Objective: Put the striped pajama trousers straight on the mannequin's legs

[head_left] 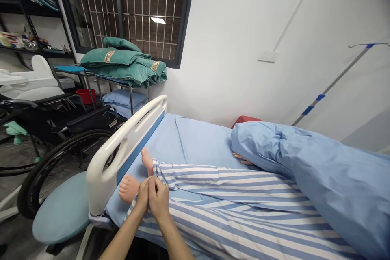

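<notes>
My left hand [142, 197] and my right hand [159, 198] meet side by side over the lower legs of a care manikin lying on the bed. Both are closed, fingertips pinched close together; what they hold, if anything, is hidden. Just beyond the fingertips is the cuff of the far leg of the blue-and-white striped trousers [207, 174]. The near bare foot [128, 188] lies left of my left hand, toes toward the footboard. Past it, the far foot [147, 161] points upward. My wrists cross above the near trouser leg.
A white footboard [105, 158] closes the bed's left end. A bunched blue quilt [304, 154] covers the manikin's upper part, with its hand [243, 159] showing at the edge. Left stand a wheelchair [82, 134] and a blue-green oval board [65, 207]. Green folded bedding [122, 63] sits under the window.
</notes>
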Available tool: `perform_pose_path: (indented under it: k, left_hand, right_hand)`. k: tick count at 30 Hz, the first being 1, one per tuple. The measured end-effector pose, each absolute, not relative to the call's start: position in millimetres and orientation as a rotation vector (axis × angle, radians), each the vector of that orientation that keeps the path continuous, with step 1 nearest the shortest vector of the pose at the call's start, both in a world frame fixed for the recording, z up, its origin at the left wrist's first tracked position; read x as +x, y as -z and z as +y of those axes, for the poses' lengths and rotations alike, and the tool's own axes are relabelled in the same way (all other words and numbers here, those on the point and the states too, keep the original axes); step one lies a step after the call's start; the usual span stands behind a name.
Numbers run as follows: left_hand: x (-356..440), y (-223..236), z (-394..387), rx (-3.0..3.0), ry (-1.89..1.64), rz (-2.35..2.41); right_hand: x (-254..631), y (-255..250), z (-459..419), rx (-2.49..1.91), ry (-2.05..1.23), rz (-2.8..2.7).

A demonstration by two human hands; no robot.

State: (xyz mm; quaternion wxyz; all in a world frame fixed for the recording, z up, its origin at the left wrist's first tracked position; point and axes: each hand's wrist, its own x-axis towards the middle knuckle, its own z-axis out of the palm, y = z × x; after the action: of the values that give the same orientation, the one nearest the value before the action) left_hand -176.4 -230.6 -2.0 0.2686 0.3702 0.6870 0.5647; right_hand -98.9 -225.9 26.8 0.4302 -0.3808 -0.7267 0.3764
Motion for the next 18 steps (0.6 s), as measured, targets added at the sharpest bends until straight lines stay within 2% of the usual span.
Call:
perform_pose_path:
  k: [4, 11, 18]
  left_hand:
    - [-168.3, 2.2, -230.2, 0.999, -1.599, 1.722]
    - [-147.6, -21.5, -229.4, 0.986, -1.665, 1.769]
    - [-144.9, 5.0, -231.4, 1.231, -1.527, 2.007]
  right_hand:
    - [-92.5, -8.0, -220.9, -1.014, -0.953, -1.751]
    - [-87.2, 11.4, -213.7, -1.030, -1.085, -1.534]
    - [-88.7, 14.9, -212.1, -1.041, -1.074, -1.450]
